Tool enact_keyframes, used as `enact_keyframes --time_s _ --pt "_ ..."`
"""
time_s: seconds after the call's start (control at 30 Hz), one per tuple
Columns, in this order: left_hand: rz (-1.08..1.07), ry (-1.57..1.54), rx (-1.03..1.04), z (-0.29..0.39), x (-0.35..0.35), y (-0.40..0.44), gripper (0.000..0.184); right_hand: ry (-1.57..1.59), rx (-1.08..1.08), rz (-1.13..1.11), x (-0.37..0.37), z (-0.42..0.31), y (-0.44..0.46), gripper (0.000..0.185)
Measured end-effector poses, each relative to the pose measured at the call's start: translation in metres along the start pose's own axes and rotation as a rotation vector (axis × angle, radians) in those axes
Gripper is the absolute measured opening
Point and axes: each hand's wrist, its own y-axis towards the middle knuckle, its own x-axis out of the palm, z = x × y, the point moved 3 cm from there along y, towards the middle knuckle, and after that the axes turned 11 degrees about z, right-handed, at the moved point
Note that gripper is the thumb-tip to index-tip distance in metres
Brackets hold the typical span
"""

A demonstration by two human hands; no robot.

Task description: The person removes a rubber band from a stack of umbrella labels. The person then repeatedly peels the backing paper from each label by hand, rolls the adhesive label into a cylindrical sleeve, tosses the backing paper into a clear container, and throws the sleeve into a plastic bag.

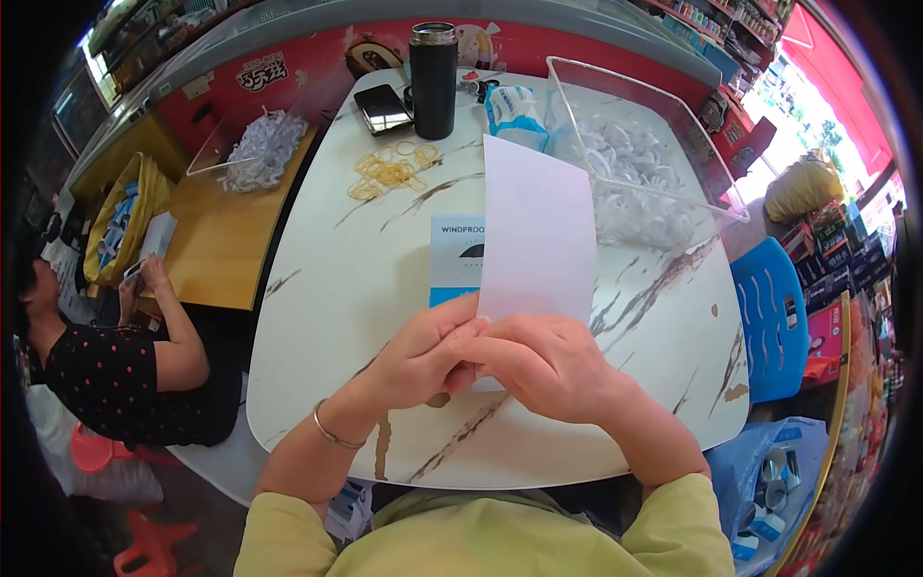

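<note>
A blank white card (538,226) stands upright in front of me, its lower edge between my hands. My left hand (428,351) is closed, with its thumb side against the card's lower left corner. Over the bottom edge folds my right hand (553,365), its fingers bent inward and touching the left fingers. Exactly how the fingers grip is partly hidden. Behind the card, a blue and white printed card (455,255) with an umbrella picture and the letters "WINDPROO" lies on the marble-patterned table (327,385), partly covered.
Yellow rubber bands (389,171), a phone (383,110), a black tumbler (434,87) and a blue-white packet (516,113) sit farther back. A clear bin (663,197) holds white curled pieces. A blue chair (774,322) stands right; another person (125,356) sits left.
</note>
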Motion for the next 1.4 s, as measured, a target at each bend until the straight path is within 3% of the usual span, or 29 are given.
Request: enact_keyframes --time_s 0.1,0.2,0.33,0.47,0.57,0.67,0.73,0.83,0.9,1.03,1.07,1.17,1.23,1.37,1.4 --pt "0.024 0.016 -0.007 -0.004 -0.005 0.002 0.027 0.130 0.235 -0.109 -0.004 0.006 -0.004 0.035" --pt "0.078 0.034 0.021 0.003 -0.009 0.005 0.027 0.542 0.503 0.162 -0.022 0.016 -0.012 0.035" --pt "0.091 0.045 0.037 0.003 -0.013 0.005 0.028 0.188 0.223 0.036 -0.030 0.017 0.001 0.035" --pt "0.102 0.075 0.055 0.003 -0.013 0.005 0.029 0.237 0.132 -0.077 -0.022 0.011 0.008 0.032" --pt "0.114 0.062 0.051 0.008 -0.011 0.005 0.028 0.277 0.126 -0.152 -0.020 0.018 0.004 0.032" --pt "0.142 -0.039 0.070 0.001 -0.016 0.008 0.025 0.281 0.340 -0.116 -0.033 0.024 0.003 0.030" --pt "0.240 -0.171 0.077 -0.005 -0.023 0.009 0.023 0.259 0.457 0.045 -0.058 0.039 0.006 0.022" --pt "0.452 -0.401 0.206 0.002 -0.032 0.016 0.021 0.277 0.433 0.614 -0.109 0.082 0.016 0.008" --pt "0.468 -0.411 0.261 0.001 -0.036 0.017 0.019 0.173 0.510 0.843 -0.135 0.111 0.024 0.014" --pt "0.418 -0.383 0.257 0.003 -0.028 0.014 0.022 -0.671 0.605 0.304 -0.161 0.157 0.011 0.041" --pt "0.395 -0.374 0.244 0.004 -0.025 0.013 0.022 -0.730 0.677 0.287 -0.159 0.142 0.015 0.062" --pt "0.310 -0.389 0.207 0.003 -0.025 0.012 0.030 -0.678 0.568 0.314 -0.142 0.105 0.016 0.073" --pt "0.274 -0.370 0.140 0.003 -0.021 0.011 0.033 -0.408 0.418 0.289 -0.107 0.072 0.014 0.075" --pt "0.117 -0.191 0.037 0.001 -0.013 0.004 0.039 -0.378 0.091 0.173 -0.061 0.030 0.000 0.042" --pt "-0.085 -0.259 0.035 0.000 -0.016 0.003 0.045 -0.262 0.066 0.134 -0.057 0.026 -0.003 0.036"
